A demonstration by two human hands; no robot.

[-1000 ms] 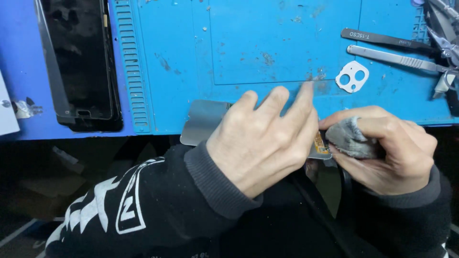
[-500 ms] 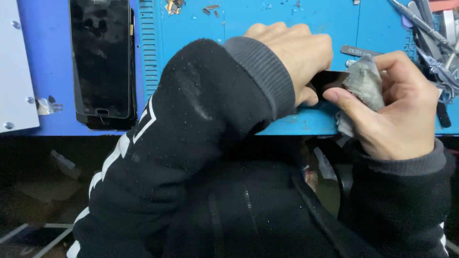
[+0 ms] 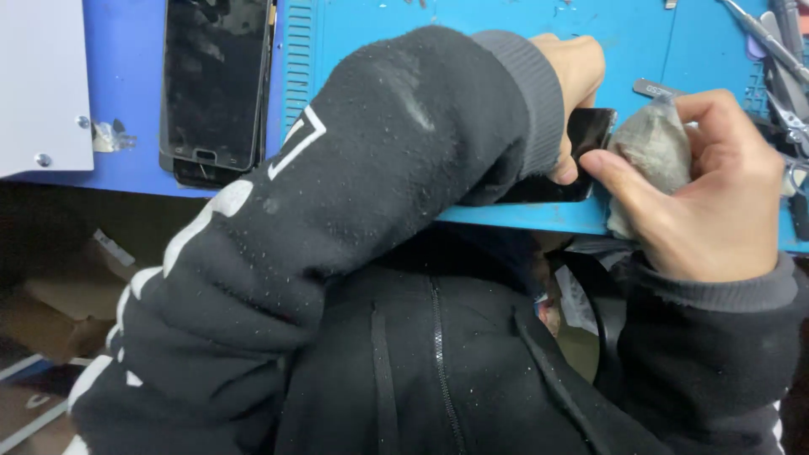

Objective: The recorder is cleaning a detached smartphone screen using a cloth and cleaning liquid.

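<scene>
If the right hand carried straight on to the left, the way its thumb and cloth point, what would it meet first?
Most likely the dark glossy panel: the right hand presses its grey cloth against that panel's end, with the left hand just beyond, gripping it. Depth is hard to judge.

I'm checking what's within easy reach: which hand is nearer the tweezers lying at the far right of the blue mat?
Right. The right hand, clutching a grey cloth, sits just left of the tweezers. The left hand is farther left, holding a dark panel.
</scene>
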